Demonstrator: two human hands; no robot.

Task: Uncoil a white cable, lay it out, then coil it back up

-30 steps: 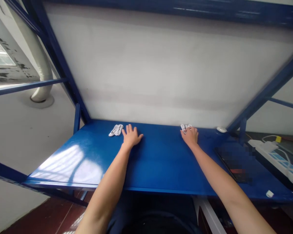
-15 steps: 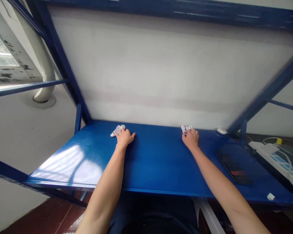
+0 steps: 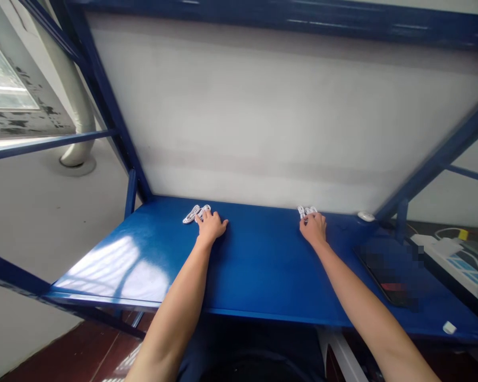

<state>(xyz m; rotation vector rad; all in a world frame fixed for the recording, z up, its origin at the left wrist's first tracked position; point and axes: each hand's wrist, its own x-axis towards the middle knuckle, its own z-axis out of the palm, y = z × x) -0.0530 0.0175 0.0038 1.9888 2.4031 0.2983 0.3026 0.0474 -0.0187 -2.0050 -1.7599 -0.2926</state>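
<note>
Table: blue (image 3: 263, 276), with a power strip (image 3: 450, 265) and a dark phone (image 3: 382, 278) toward its right end.
Left coil (image 3: 193, 214): white cable in flat loops, lying near the table's back edge.
Right coil (image 3: 306, 211): similar white loops, farther right along that edge.
Left grip (image 3: 211, 225): fingers spread, tips touching the left coil's right end.
Right grip (image 3: 313, 229): fingers curled over the right coil's near side; cannot tell whether it is gripping.

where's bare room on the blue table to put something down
Widest bare patch: the blue tabletop between the left hand and right hand. Also bare: left of the left forearm. Crowded: far right, by the dark phone, and at the white cable coils.
</note>
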